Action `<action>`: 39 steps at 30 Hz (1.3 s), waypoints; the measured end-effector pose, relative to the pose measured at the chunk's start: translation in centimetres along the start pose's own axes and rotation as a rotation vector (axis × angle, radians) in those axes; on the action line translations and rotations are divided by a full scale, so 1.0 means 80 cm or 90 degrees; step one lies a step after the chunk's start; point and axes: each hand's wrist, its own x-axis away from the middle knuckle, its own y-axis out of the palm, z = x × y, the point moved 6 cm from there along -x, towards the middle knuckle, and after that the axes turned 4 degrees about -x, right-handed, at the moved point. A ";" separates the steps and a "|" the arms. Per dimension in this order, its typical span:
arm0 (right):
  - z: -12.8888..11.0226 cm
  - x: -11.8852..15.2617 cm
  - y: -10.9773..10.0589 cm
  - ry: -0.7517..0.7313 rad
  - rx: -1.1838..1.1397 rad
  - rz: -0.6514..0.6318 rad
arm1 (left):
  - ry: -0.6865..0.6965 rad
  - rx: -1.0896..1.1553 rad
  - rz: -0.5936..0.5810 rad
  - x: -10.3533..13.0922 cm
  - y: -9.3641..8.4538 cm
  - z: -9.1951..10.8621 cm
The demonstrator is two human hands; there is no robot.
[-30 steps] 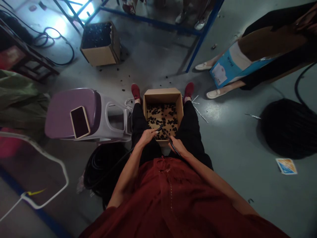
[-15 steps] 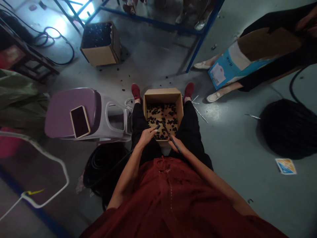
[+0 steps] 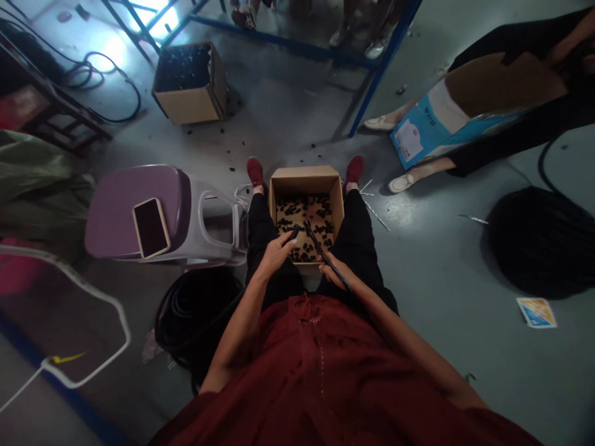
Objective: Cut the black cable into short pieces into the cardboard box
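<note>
Between my legs stands an open cardboard box (image 3: 304, 172) with several small black pieces (image 3: 320, 209) scattered on its bottom. My left hand (image 3: 277, 253) is closed on a short black piece (image 3: 294, 233) over the box's near left part. Beside it, my right hand (image 3: 332, 267) grips a long, thin black tool (image 3: 320, 249), whose far tip is over the box and close to the black piece. The tool's near end runs back along my right forearm. The fine shape of both held things is too small to tell.
A purple stool (image 3: 125, 210) with a phone (image 3: 151, 228) stands left, above a black coil (image 3: 199, 316). Another box (image 3: 190, 105) is at the upper left. A person holds a blue box (image 3: 418, 133) at the upper right. A black bundle (image 3: 543, 241) lies right.
The right hand has shifted slightly right, and the tool's tip now shows more clearly over the box. The black piece in the left hand has tilted more upright.
</note>
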 end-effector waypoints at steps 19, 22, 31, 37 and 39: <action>-0.070 -0.010 -0.018 -0.016 -0.397 0.092 | -0.078 0.188 -0.116 0.027 0.071 -0.027; -0.076 -0.016 -0.020 -0.021 -0.355 0.099 | -0.058 0.136 -0.116 0.033 0.078 -0.028; -0.098 -0.015 -0.054 -0.118 -0.338 0.160 | 0.072 -0.204 -0.084 0.053 0.065 -0.017; -0.092 -0.021 -0.127 -0.154 -0.400 0.288 | -0.018 -0.413 0.035 0.077 -0.011 -0.088; -0.092 -0.022 -0.151 -0.165 -0.433 0.336 | -0.086 -0.464 0.116 0.086 -0.056 -0.120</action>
